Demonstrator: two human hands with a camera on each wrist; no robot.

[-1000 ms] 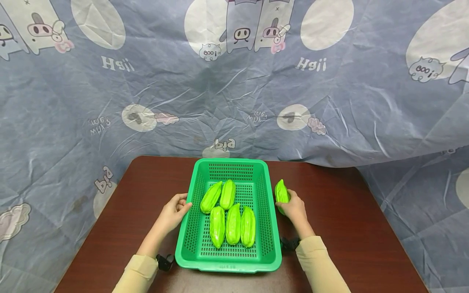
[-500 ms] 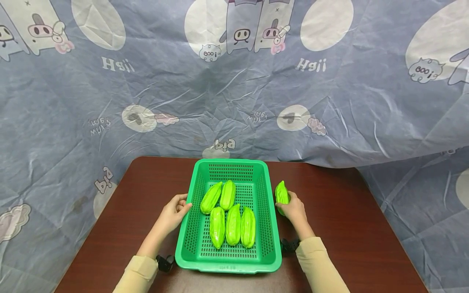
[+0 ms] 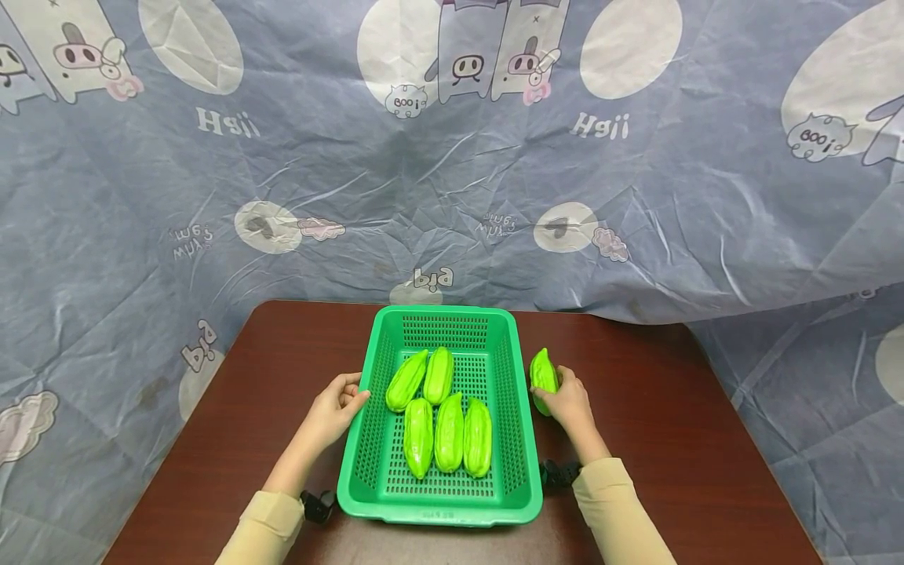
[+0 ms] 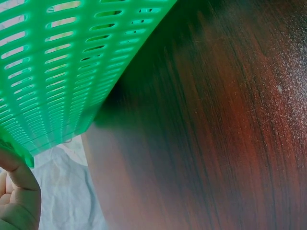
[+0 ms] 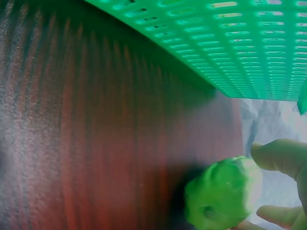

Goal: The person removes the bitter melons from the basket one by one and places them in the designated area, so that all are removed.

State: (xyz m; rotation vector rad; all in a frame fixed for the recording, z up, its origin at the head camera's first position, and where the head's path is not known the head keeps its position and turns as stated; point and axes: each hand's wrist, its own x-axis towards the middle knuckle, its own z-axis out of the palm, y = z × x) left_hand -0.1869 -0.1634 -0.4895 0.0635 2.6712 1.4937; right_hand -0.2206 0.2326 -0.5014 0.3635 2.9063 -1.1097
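A green plastic basket (image 3: pixel 523 463) with slotted walls stands on the table. Inside lie several bright green bitter melons, two at the back (image 3: pixel 439 377) and three in front (image 3: pixel 449 434). My left hand (image 3: pixel 337 408) grips the basket's left rim, thumb on top; in the left wrist view a bent finger (image 4: pixel 19 172) sits at the rim. To the right of the basket, my right hand (image 3: pixel 569 399) holds another bitter melon (image 3: pixel 541 371) around its near part. The right wrist view shows that bitter melon's rounded end (image 5: pixel 220 194) low over the table, with thumb and fingers beside it.
The dark red-brown wooden table (image 3: pixel 657 424) extends to both sides of the basket. A grey-blue cartoon-printed cloth (image 3: pixel 452 188) hangs behind and beside it. Black wrist straps (image 3: pixel 319 507) show at both sleeves.
Almost nothing differs. The left hand keeps its grip on the basket rim, and the right hand stays at the bitter melon, which has shifted only very slightly.
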